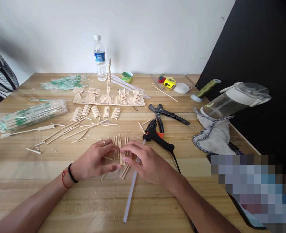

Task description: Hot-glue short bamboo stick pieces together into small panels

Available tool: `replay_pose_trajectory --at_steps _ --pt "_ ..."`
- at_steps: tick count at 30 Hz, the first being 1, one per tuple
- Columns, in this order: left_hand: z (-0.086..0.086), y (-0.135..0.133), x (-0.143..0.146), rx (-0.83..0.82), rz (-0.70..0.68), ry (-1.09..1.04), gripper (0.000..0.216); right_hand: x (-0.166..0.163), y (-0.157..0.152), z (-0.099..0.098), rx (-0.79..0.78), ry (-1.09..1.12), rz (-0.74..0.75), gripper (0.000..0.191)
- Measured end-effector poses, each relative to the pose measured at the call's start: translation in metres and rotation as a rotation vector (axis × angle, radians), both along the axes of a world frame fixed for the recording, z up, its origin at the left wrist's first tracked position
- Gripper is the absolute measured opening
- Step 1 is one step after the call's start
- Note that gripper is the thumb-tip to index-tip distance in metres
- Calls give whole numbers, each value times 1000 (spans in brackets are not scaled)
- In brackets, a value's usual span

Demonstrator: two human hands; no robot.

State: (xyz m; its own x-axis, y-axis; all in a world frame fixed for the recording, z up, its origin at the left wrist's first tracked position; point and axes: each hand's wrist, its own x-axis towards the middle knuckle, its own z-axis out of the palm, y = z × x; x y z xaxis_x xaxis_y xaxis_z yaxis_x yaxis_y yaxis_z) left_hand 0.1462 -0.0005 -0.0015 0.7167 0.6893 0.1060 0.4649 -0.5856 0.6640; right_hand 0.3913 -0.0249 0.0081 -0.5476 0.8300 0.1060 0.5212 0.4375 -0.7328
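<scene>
Short wooden sticks (122, 158) stand side by side between my two hands, low over the table. The curled fingers and thumb of my left hand (94, 159) press on their left side. From the right, my right hand (147, 163) grips the same sticks between thumb and fingertips. More cut sticks (117, 139) lie just beyond and below my fingers. A black hot glue gun (154, 132) rests beyond my right hand, its long clear glue stick (130, 194) running under that hand toward me. Small stick panels (96, 112) lie in a row farther back.
Behind stands a stick model on a flat base (101, 99), with a water bottle (99, 60) beyond. Cutters (169, 115) lie right of centre. Bagged sticks (36, 113) are left; a clear cup (230, 98), a cloth (213, 132) and thread spool (208, 89) are right.
</scene>
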Motion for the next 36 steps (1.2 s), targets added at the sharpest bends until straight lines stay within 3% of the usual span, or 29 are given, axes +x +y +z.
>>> replay_pose_trajectory --at_steps 36 --pt "-2 1 -1 33 -7 -42 40 1 0 -2 9 69 4 25"
